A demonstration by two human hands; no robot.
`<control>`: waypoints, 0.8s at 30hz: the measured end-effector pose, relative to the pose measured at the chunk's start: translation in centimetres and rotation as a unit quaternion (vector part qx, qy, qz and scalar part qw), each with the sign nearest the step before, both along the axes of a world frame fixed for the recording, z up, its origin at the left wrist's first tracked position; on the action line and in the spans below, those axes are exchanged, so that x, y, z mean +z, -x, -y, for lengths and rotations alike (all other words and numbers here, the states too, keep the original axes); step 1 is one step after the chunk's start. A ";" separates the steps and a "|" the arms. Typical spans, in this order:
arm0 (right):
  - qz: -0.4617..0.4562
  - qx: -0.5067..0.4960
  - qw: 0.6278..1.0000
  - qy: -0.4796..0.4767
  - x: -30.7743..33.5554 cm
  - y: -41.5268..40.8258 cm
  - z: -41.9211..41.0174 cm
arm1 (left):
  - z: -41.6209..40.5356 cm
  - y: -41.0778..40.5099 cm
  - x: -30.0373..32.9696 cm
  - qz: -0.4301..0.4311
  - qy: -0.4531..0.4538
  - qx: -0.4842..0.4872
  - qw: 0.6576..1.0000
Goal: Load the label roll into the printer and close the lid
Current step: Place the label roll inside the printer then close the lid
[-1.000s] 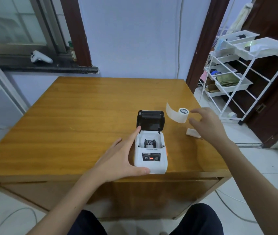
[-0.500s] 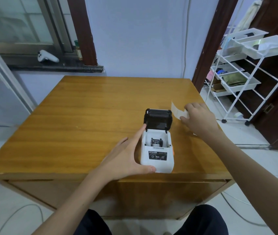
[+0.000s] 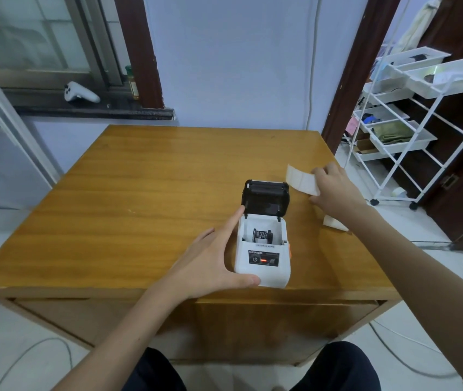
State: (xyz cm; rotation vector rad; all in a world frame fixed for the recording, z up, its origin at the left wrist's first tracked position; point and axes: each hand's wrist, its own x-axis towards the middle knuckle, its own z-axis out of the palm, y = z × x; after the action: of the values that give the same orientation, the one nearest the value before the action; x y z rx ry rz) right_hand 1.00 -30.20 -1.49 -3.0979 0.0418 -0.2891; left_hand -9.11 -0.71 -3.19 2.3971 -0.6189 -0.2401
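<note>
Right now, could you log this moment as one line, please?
printer: lid open, bay empty | left hand: steadying printer | right hand: holding label roll

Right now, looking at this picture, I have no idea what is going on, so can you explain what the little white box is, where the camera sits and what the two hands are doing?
The camera is worn on the person's head and looks down at their own two arms. On the wooden table stands a small white label printer with its black lid tipped open, so the roll bay shows. The left hand steadies the printer from its side, thumb at the front corner. The right hand grips a roll of white labels just right of the lid, a loose strip trailing out. A scrap of white paper lies on the table under that wrist. The roll is not loaded yet.
</note>
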 end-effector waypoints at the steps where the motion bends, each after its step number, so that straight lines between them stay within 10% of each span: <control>1: -0.002 -0.002 1.000 0.000 0.1 -0.1 0.1 | 0.0 0.0 0.0 0.000 0.000 0.000 1.000; 10: -0.026 -0.029 0.961 -0.273 2.4 2.8 0.5 | 0.0 0.1 0.0 0.000 0.000 -0.002 1.000; 17: -0.077 0.029 0.950 -0.301 4.5 6.6 1.4 | 0.0 0.0 0.0 0.004 0.004 -0.004 1.000; 24: -0.140 0.077 0.874 -0.459 4.9 8.8 1.3 | 0.1 0.2 0.0 0.006 0.000 -0.001 1.000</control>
State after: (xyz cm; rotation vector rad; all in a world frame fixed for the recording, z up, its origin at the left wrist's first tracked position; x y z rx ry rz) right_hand -7.77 -31.51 3.43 -2.1447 -0.0485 0.1608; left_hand -9.30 -0.81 -3.23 2.4004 -0.6279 -0.2269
